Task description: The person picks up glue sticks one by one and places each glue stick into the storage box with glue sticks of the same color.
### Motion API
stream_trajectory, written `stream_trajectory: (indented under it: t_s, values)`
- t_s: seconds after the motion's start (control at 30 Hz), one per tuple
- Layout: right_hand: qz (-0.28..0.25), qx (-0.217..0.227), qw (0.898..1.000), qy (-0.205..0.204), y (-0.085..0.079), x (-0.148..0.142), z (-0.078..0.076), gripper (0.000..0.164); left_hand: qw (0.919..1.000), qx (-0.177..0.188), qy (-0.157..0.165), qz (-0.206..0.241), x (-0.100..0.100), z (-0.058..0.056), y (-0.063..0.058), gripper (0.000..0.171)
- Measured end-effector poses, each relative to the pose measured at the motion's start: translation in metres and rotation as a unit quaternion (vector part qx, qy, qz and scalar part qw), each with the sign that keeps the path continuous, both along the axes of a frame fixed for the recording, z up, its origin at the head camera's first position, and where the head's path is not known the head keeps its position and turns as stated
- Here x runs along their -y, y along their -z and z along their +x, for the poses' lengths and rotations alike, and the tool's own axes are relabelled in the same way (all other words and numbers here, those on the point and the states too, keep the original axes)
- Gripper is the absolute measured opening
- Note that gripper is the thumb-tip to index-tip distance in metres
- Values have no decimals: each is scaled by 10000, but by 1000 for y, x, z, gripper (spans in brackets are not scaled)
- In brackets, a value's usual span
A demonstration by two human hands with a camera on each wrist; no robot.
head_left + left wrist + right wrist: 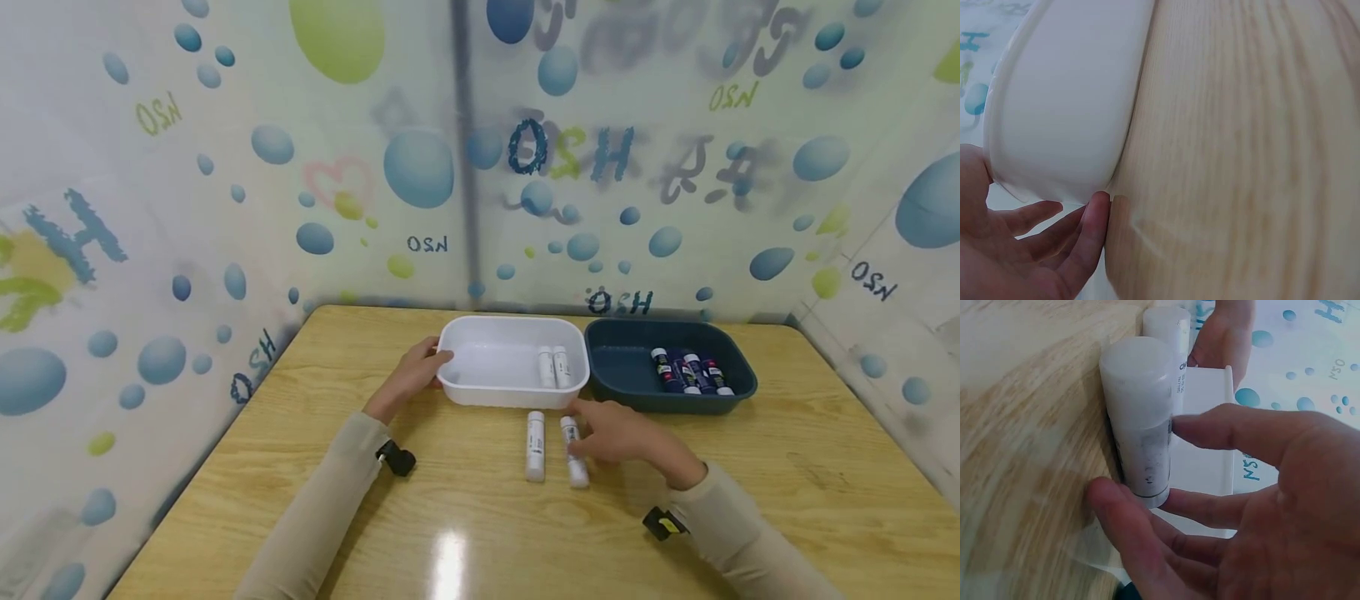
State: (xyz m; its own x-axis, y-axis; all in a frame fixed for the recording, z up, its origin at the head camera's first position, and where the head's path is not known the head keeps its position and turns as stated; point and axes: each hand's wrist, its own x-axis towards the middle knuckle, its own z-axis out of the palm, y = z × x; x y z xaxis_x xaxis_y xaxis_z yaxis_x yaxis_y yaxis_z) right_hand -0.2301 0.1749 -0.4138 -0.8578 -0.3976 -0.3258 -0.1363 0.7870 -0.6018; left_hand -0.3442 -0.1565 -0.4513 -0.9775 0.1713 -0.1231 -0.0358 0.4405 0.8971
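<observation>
My left hand [415, 368] holds the left end of a white plastic bin [480, 398], thumb over the rim and fingertips against the outer wall. Two white capped tubes [555, 368] lie inside it on the right. In front of the bin, two more such tubes lie on the table. My right hand [621, 431] is at the right-hand tube [576, 471]. In the right wrist view, the thumb touches the side of this tube [1138, 419], and the fingers curl about its far end. The left-hand tube [535, 447] lies untouched beside it.
A dark blue bin [622, 400] stands right against the white one, with several dark bottles with white caps [692, 372] in its right half. Both bins sit at the back of the wooden table [465, 500], close to a patterned wall covering [420, 275].
</observation>
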Motion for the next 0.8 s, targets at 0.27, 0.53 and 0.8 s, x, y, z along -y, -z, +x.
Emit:
stream_trajectory:
  t_s: [0.27, 0.53, 0.8]
  values:
    - [222, -106, 9997, 94, 5, 3, 0, 62, 10000, 7, -32, -73, 1, -1, 1, 55]
    - [-149, 402, 9991, 9, 0, 2, 3, 57, 9999, 53, -22, -119, 1, -2, 0, 55]
    - [-186, 634, 9976, -205, -5, 0, 4, 54, 9999, 66, 1, -143, 1, -1, 0, 55]
